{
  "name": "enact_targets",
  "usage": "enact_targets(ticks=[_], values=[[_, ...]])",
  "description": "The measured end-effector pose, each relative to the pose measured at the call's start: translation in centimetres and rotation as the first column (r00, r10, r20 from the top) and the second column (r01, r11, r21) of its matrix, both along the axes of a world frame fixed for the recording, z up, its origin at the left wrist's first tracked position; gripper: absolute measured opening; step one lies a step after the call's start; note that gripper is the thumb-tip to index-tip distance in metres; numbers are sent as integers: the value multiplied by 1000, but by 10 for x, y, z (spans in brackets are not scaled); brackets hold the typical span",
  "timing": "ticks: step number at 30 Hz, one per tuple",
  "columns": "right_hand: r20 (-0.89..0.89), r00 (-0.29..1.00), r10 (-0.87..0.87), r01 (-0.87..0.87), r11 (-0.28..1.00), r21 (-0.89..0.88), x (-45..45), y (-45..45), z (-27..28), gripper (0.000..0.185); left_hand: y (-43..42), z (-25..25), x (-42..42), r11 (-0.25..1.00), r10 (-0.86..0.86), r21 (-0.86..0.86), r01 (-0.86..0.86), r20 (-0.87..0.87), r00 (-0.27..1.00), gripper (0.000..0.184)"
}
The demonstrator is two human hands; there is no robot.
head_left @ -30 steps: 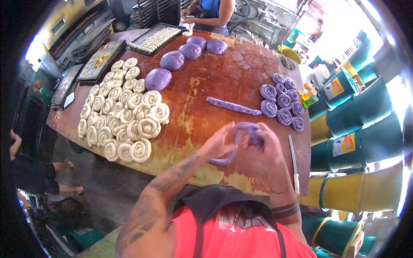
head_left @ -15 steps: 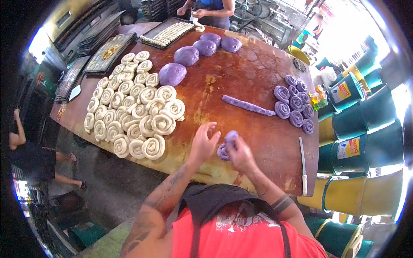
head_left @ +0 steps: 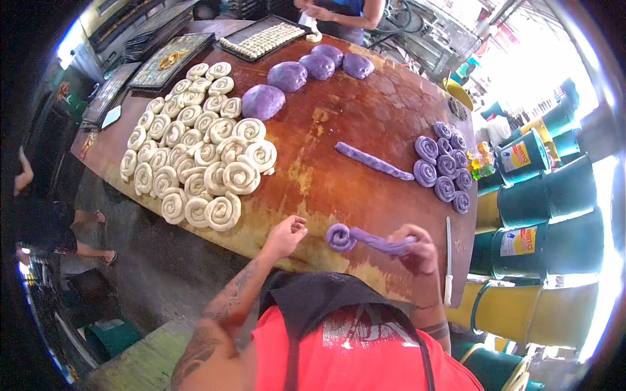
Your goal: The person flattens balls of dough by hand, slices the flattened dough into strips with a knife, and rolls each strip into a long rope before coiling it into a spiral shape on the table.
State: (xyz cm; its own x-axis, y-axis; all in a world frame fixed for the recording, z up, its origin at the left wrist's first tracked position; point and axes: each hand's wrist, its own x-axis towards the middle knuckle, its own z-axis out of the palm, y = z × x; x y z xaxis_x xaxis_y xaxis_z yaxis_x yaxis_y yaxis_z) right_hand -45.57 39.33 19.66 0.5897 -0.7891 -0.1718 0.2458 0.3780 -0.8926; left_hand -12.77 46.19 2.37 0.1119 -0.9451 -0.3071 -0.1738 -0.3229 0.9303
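My right hand (head_left: 417, 249) grips the free end of a purple dough rope (head_left: 378, 242). That rope stretches left along the table to a purple coil (head_left: 341, 238) at its other end. My left hand (head_left: 287, 236) hovers left of the coil, apart from it, fingers loosely bent and holding nothing. Farther up the table lies a separate purple dough strip (head_left: 373, 161). Beside its right end sits a cluster of purple dough spirals (head_left: 445, 165).
Many cream dough spirals (head_left: 195, 146) cover the table's left side. Large purple dough lumps (head_left: 287, 77) stand behind them. A long knife (head_left: 448, 260) lies near the right edge. Stacked teal buckets (head_left: 548, 186) flank the table. Across it, another person's hands (head_left: 316, 12) handle pale dough.
My right hand has moved right and drawn the purple rope out from the coil. My left hand has shifted left and down, its fingers more bent. The camera view has tilted slightly.
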Motion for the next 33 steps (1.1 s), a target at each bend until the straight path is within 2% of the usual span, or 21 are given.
enact_targets(ticks=[2, 3, 5, 7, 9, 10, 11, 13, 14, 16, 17, 19, 20, 22, 23, 26, 27, 28, 29, 32, 33], values=[[354, 929, -106, 104, 994, 24, 1, -18, 7, 13, -1, 4, 3, 1000, -9, 6, 9, -5, 1000, 32], [199, 942, -269, 264, 963, 52, -4, -30, -6, 13, -2, 5, 3, 1000, -19, 2, 19, -12, 1000, 32], [-126, 820, -558, 565, 825, 26, -10, -59, -43, 13, -7, 12, 0, 999, -51, 10, 52, -26, 998, 33], [-239, 647, -724, 650, 687, -325, 53, -50, -36, 14, -15, 30, -5, 993, -106, 40, 107, -35, 994, 35], [-324, 669, -669, 417, 699, -581, 91, -21, -55, 18, -25, 26, -9, 995, -86, -53, 85, -7, 996, 37], [-513, 734, -445, 154, 845, -513, 86, -9, -77, 20, -28, 23, -9, 992, -79, -101, 80, 10, 997, 38], [-669, 718, -193, -116, 914, -388, 79, 8, -101, 23, -29, 20, -8, 991, -61, -114, 66, 46, 997, 40], [-788, 583, 197, -336, 942, -13, 52, 37, -123, 16, -34, 14, -11, 988, -13, -150, 29, 108, 994, 44], [-809, 533, 247, -198, 966, 164, 33, 48, -124, 19, -37, 10, -17, 991, -42, -118, 60, 150, 988, 46], [-758, 628, 178, 26, 968, 248, 0, 35, -185, 28, -39, 0, -31, 989, -124, -52, 141, 252, 960, 50], [-767, 638, 67, 156, 964, 214, 11, 32, -180, 31, -43, -16, -41, 974, -143, -102, 201, 410, 901, 50], [-770, 615, -171, 422, 896, 138, 51, 26, -157, 37, -49, 0, -61, 957, -201, -84, 277, 496, 845, 43], [-807, 530, -260, 208, 963, -174, 44, 22, -212, 43, -53, 8, -70, 946, -227, -75, 315, 539, 811, 40], [-821, 497, -281, 118, 959, -257, 56, 15, -205, 46, -63, 15, -80, 948, -312, 60, 314, 383, 870, 34], [-810, 543, -222, 100, 975, -200, 52, 12, -191, 42, -68, 16, -83, 939, -343, 131, 318, 300, 890, 32], [-584, 794, -168, 240, 970, 47, 20, 10, -165, 46, -78, 1, -73, 931, -309, 183, 316, -64, 949, 27], [-369, 891, -263, 340, 927, 161, 13, 11, -143, 49, -79, 10, -80, 944, -192, 211, 253, -268, 944, 27], [-141, 919, -369, 394, 870, 296, 6, 17, -114, 52, -76, 25, -90, 948, -59, 254, 194, -456, 888, 27], [84, 873, -481, 400, 804, 440, 0, 16, -100, 55, -79, 34, -101, 940, 81, 309, 145, -615, 785, 28], [-12, 931, -364, 362, 920, 150, -18, -18, -128, 63, -114, 23, -137, 965, 75, 244, 95, -606, 792, 30], [59, 908, -414, 400, 901, 170, -26, -38, -120, 63, -130, 38, -142, 967, 103, 239, 87, -681, 725, 29]])
